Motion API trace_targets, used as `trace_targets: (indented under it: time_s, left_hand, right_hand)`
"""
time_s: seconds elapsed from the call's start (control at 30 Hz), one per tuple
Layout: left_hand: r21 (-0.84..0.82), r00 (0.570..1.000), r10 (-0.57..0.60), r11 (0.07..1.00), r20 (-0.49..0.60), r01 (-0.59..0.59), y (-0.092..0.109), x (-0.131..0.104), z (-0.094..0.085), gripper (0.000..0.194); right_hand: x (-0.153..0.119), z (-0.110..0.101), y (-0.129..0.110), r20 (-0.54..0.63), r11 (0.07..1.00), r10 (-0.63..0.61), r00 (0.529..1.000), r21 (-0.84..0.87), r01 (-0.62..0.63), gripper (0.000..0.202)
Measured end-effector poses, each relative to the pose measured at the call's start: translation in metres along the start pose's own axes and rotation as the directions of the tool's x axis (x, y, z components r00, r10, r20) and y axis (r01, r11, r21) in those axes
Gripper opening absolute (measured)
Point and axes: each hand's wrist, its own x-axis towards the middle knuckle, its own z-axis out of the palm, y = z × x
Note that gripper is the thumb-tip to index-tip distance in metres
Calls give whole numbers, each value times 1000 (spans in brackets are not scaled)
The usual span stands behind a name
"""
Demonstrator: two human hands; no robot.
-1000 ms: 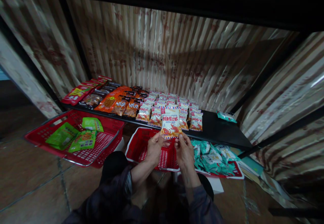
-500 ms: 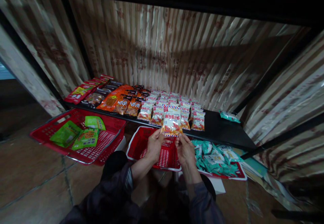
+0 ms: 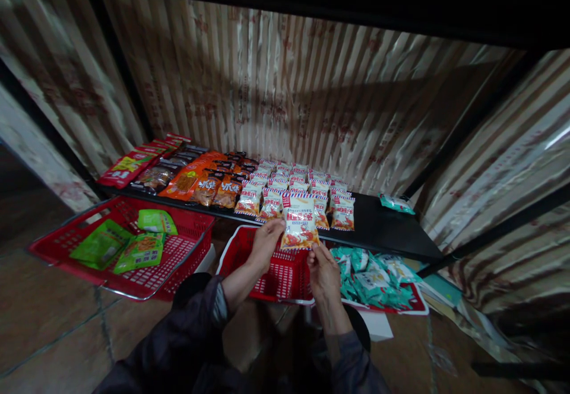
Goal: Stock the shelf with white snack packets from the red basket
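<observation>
In front of the shelf I hold up a white snack bag (image 3: 299, 219) with red lettering and a blue-and-red striped top edge. My right hand (image 3: 324, 268) pinches its lower right corner between thumb and fingers. At the bag's left edge, my left hand (image 3: 266, 242) has its fingers closed against the side. Rows of matching white bags (image 3: 342, 211) stand on the black shelf (image 3: 378, 231) just behind. Below my hands is a red basket (image 3: 285, 272) with a white rim, its bottom partly hidden by my arms.
Orange bags (image 3: 229, 191) and red bags (image 3: 120, 165) fill the shelf's left end. One teal packet (image 3: 396, 203) lies at its right. A red basket (image 3: 187, 263) on the left holds green packets (image 3: 140, 253); teal packets (image 3: 374, 281) fill another basket. Black posts (image 3: 122, 62) frame the shelf.
The snack bag has dropped slightly and stands more upright. My left hand has shifted from its lower left corner up along the left edge. The whole view has turned a little.
</observation>
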Motion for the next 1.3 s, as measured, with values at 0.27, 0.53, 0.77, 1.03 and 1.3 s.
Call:
trace_targets:
  time_s: [0.27, 0.53, 0.77, 1.03, 1.3]
  left_hand:
    - [92, 998, -22, 996, 51, 18, 25, 22, 8, 23]
    - [50, 991, -70, 997, 111, 65, 23, 22, 11, 26]
    - [-164, 960, -23, 984, 278, 71, 42, 10, 11, 38]
    - [-348, 967, 72, 937, 244, 18, 37, -10, 14, 47]
    - [-288, 997, -73, 956, -33, 61, 27, 3, 17, 31]
  right_hand:
    - [-9, 7, -4, -119, 992, -2, 993, 122, 16, 42]
    - [-13, -3, -10, 45, 868, -396, 917, -306, 390, 37]
    - [-18, -14, -12, 347, 405, -724, 596, -486, 774, 28]
    - [-24, -17, -12, 533, 91, -694, 485, -602, 793, 34]
    - [-32, -15, -1, 662, -18, -631, 404, -533, 846, 39]
